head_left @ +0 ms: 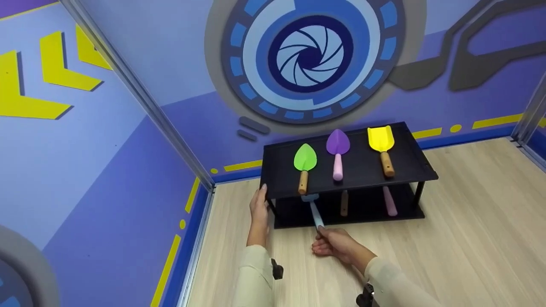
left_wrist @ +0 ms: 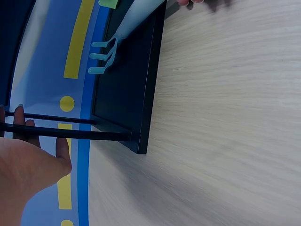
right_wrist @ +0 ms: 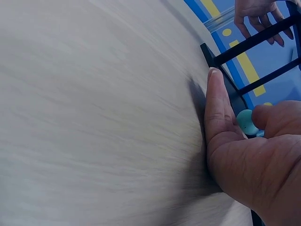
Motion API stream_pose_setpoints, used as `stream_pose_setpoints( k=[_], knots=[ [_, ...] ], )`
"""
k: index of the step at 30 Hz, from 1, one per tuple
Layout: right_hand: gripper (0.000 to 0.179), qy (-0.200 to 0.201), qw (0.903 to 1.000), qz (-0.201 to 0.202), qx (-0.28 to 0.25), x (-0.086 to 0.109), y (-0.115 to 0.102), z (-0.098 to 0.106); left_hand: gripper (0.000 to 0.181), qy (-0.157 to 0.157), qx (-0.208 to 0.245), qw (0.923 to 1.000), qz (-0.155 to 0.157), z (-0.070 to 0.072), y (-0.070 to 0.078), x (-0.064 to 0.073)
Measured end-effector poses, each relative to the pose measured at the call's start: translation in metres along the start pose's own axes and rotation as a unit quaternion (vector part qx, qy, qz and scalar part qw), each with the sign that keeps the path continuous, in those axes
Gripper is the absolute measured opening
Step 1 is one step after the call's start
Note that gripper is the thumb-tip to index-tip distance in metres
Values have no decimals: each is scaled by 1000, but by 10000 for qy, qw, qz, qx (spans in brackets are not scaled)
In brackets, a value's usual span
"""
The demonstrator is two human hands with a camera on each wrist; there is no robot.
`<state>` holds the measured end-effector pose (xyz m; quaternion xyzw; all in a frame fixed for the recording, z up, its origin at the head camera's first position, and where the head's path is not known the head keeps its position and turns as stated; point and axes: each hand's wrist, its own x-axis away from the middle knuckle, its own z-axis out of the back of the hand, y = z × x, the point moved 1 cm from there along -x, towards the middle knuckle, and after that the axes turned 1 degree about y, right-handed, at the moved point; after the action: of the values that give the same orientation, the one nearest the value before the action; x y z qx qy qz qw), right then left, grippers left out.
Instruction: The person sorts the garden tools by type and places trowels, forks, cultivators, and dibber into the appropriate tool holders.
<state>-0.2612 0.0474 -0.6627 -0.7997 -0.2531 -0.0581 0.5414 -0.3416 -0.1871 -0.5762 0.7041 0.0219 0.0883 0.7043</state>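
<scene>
A two-tier black rack [head_left: 281, 183] stands on the floor. My right hand [head_left: 337, 245] pinches the end of a light blue hand rake [head_left: 316, 213], which slants out of the lower tier at the left. Its curved prongs [left_wrist: 106, 56] show over that tier in the left wrist view. In the right wrist view, the round handle end [right_wrist: 246, 121] sits between thumb and fingers. My left hand [head_left: 259, 209] rests against the rack's left end, fingers fairly straight beside the post [left_wrist: 94, 134]. On the top tier lie green [head_left: 305, 157], purple [head_left: 338, 143] and yellow [head_left: 381, 138] trowels.
A wooden handle [head_left: 344, 204] and a pink handle [head_left: 390, 202] stick out from the lower tier, their heads hidden beneath the top. Behind the rack is a painted blue wall [head_left: 187, 119]; another wall [head_left: 106, 183] closes the left. Pale wood-look floor [head_left: 477, 221] lies in front and right.
</scene>
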Motion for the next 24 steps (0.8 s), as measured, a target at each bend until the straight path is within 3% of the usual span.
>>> stream_pose_setpoints(
  k=[17, 24],
  knots=[
    [44, 140, 9998, -67, 104, 1, 0, -2, 92, 75, 32, 9998, 185, 1, -2, 3],
    [44, 162, 9998, -61, 76, 0, -1, -2, 89, -7, 17, 10000, -10, 0, 0, 1]
  ],
)
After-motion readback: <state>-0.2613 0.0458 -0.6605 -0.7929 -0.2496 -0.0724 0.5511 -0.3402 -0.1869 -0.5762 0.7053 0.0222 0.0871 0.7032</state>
